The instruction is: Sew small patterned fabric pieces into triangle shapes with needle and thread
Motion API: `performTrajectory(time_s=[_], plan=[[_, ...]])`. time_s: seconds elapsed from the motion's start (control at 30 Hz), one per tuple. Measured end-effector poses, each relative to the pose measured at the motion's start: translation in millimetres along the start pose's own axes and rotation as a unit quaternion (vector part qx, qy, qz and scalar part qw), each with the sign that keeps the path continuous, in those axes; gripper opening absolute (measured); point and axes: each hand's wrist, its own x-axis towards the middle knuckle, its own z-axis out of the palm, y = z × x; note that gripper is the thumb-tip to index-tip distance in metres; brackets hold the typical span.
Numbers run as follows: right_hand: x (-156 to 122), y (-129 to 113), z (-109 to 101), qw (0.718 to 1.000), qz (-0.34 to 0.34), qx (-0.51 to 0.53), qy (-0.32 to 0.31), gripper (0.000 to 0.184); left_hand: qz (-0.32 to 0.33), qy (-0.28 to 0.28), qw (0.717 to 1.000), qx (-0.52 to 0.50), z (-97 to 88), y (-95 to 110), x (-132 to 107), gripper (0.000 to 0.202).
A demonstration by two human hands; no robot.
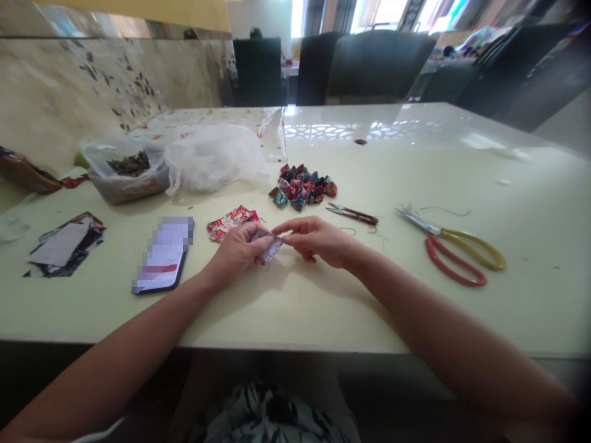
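Observation:
Between the thumb and fingers of my left hand (pixel 235 249) is a small folded piece of fabric (pixel 272 247), greyish-purple with a pale pattern. My right hand (pixel 314 240) meets the fabric's right corner with thumb and index finger pinched together; whatever is between those fingertips is too small to make out. Just behind my left hand lie red floral fabric pieces (pixel 233 221). A pile of small stuffed fabric pouches (pixel 302 187) in red, teal and dark prints sits beyond both hands. Thread snips (pixel 353 214) rest to the right of the pile, with loose thread close by.
Large scissors (pixel 446 240) with red and yellow handles lie at right. To the left are a phone (pixel 164 255) and stacked dark fabric pieces (pixel 67 243). Farther back stand a plastic bag of dried brown material (pixel 127 178) and a white plastic bag (pixel 215 154). Chairs (pixel 381 64) line the far side.

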Motion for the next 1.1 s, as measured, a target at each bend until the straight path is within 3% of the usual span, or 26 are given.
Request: performTrajectory(time_s=[0.07,0.13,0.3,0.5,0.7,0.93,1.0,1.1], plan=[[-0.1,0.6,-2.0,0.998,0.003,0.029,-0.053,0.017,-0.005,-0.015,1.000,-0.009,-0.2,1.4,0.0,0.019],[-1.0,-1.3,-4.5,0.998,-0.013,0.033,-0.048,0.015,-0.019,-0.034,0.999,-0.021,0.3,2.6,-0.3,0.020],[-4.1,-10.5,-12.3,0.997,-0.059,-0.038,0.030,0.008,-0.079,-0.080,0.993,-0.038,1.6,2.1,-2.2,0.022],[-2.7,-9.3,-28.6,0.984,-0.121,-0.091,0.091,0.012,-0.095,-0.125,0.987,-0.044,1.0,-0.2,-3.9,0.019],[-1.5,-6.8,-43.7,0.941,-0.189,-0.193,0.205,0.015,-0.104,-0.142,0.983,-0.045,1.1,0.9,-4.7,0.019],[-2.9,-10.0,-48.8,0.893,-0.200,-0.225,0.335,0.017,-0.107,-0.157,0.980,-0.053,1.4,1.2,-4.5,0.020],[-3.9,-10.7,-45.0,0.901,-0.191,-0.224,0.319,0.012,-0.108,-0.150,0.982,-0.051,1.2,0.9,-4.2,0.019],[-7.4,-13.3,-31.7,0.943,-0.160,-0.215,0.196,0.024,-0.107,-0.138,0.984,-0.043,1.1,1.0,-3.9,0.019]])
